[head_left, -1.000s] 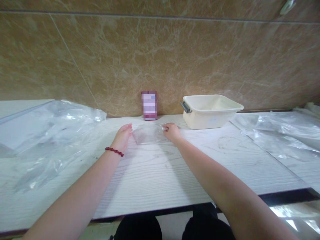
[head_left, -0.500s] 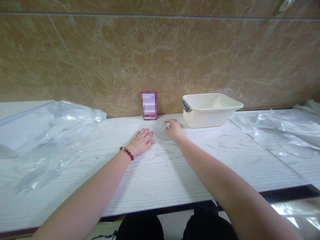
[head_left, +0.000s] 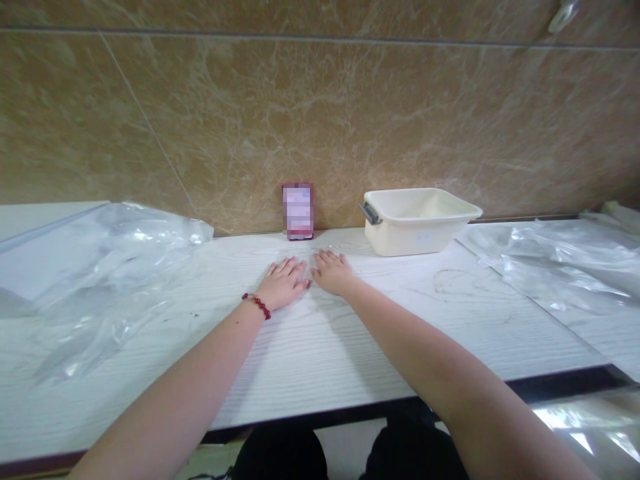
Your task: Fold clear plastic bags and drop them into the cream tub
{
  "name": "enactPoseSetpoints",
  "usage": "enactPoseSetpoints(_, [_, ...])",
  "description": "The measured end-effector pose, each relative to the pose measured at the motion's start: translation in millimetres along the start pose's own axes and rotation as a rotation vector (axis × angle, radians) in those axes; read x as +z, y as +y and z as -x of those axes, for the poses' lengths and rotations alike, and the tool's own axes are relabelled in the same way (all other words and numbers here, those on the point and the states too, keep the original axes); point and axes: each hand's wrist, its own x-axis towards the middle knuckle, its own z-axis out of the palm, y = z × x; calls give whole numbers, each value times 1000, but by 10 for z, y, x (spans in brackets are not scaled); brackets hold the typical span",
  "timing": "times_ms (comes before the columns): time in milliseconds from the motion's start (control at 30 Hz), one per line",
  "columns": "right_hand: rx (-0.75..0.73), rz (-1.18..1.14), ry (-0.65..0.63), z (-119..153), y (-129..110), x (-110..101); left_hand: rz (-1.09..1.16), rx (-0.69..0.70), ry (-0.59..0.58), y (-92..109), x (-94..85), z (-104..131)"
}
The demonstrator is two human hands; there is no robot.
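Observation:
My left hand (head_left: 283, 283) lies flat on the white wood-grain table (head_left: 310, 360), fingers spread, with a red bead bracelet (head_left: 257, 305) at the wrist. Beside it my right hand (head_left: 332, 272) also rests flat, palm down, its fingers stretched toward the wall. The thumbs are a small gap apart. Faint clear plastic seems to lie under and between the hands, but its outline is hard to make out. Just beyond the fingertips a phone-like red-edged rectangle (head_left: 299, 212) with a blurred face leans on the wall.
A cream plastic tub (head_left: 407, 237) with a grey handle stands right of my hands, against the brown marbled wall (head_left: 250, 120). Clear plastic bags (head_left: 125, 267) lie spread on the left. More clear plastic (head_left: 565, 260) lies at the far right.
My right hand has gone from curled fingers around clear plastic to lying flat, slightly to the left. My left hand has stayed in nearly the same spot.

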Motion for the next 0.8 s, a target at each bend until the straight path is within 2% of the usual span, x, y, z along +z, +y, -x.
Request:
enactPoseSetpoints(167, [121,17,-86,16,158,-97,9,-20,-11,-11,-26,19])
enactPoseSetpoints(300, [247,120,6,52,406,-228,12,-24,-21,-19,-27,18])
enactPoseSetpoints(367, [242,142,79,76,458,-288,13,-23,-26,-20,-23,15])
enactPoseSetpoints(433, [123,104,84,102,412,-322,15,-22,-24,-20,-20,13])
enactPoseSetpoints(533, [-150,7,-91,158,219,-331,18,-25,-18,-19,-17,11])
enactPoseSetpoints(567, [-190,-15,-175,185,152,-332,19,-24,-16,-19,-17,12])
enactPoseSetpoints(667, [-129,-38,-361,277,49,-371,26,-20,-10,-21,-19,14])
enactPoseSetpoints(800, [-7,26,-437,373,152,-516,31,-24,-18,-21,-32,17])
